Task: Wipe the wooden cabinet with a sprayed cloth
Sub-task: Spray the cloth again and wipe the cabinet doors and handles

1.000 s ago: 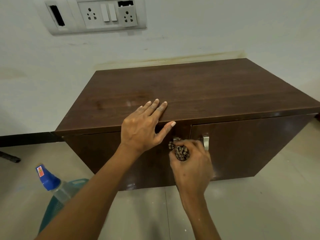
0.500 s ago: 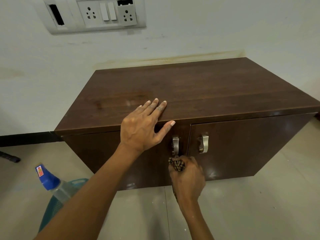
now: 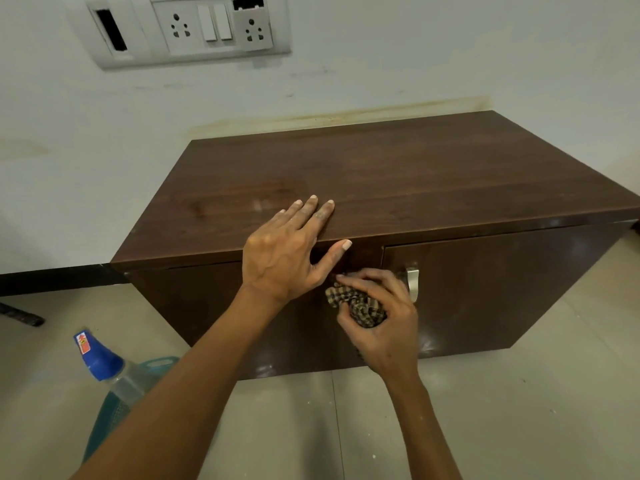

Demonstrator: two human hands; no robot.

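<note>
A low dark wooden cabinet (image 3: 433, 181) with two front doors stands against the white wall. My left hand (image 3: 287, 251) lies flat on the top's front edge, fingers spread, thumb hanging over the left door. My right hand (image 3: 384, 320) is closed on a bunched checked cloth (image 3: 360, 304) and presses it against the left door near its inner edge, covering that door's handle. The right door's metal handle (image 3: 412, 282) shows just beside my fingers.
A spray bottle with a blue cap (image 3: 100, 358) stands in a teal basket (image 3: 114, 407) on the tiled floor at lower left. A switch and socket panel (image 3: 194, 27) is on the wall above. A dark rod (image 3: 20, 315) lies at the far left.
My right hand dropped with the cloth down the left door, baring its handle, then came back up over the handle. My left hand has stayed put.
</note>
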